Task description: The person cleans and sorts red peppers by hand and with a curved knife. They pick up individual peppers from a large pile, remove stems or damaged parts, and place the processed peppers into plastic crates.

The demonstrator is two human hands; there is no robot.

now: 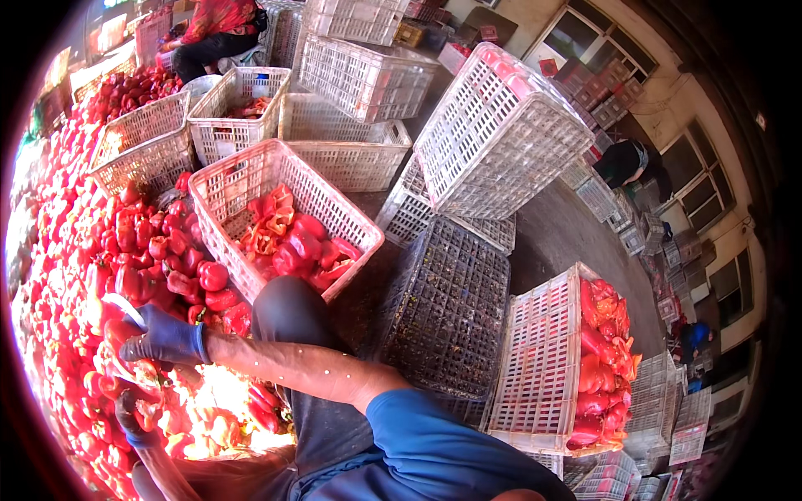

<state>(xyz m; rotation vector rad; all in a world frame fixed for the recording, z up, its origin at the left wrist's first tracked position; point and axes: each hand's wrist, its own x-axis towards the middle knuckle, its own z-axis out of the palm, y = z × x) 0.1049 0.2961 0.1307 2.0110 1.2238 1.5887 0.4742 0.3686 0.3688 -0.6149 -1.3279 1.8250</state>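
Observation:
My right hand (164,338), in a dark blue glove, is closed on something at the edge of the red bell pepper heap (135,269); a pale, curved blade-like piece (124,307) sticks out past its fingers, and a red pepper is against them. Below it, my left hand (133,416), also gloved, is at red peppers; glare and blur hide whether it grips one. Beyond my knee, a tilted pinkish plastic crate (363,241) holds red pepper pieces (301,244). Cut pepper pieces (213,426) lie in bright sun between my legs.
To the right are a dark plastic crate (445,300) and a white crate (532,357) heaped with red peppers. Stacked white crates (495,131) stand farther off. A seated person (219,31) is at the top left; other people (626,163) are along the far wall at right.

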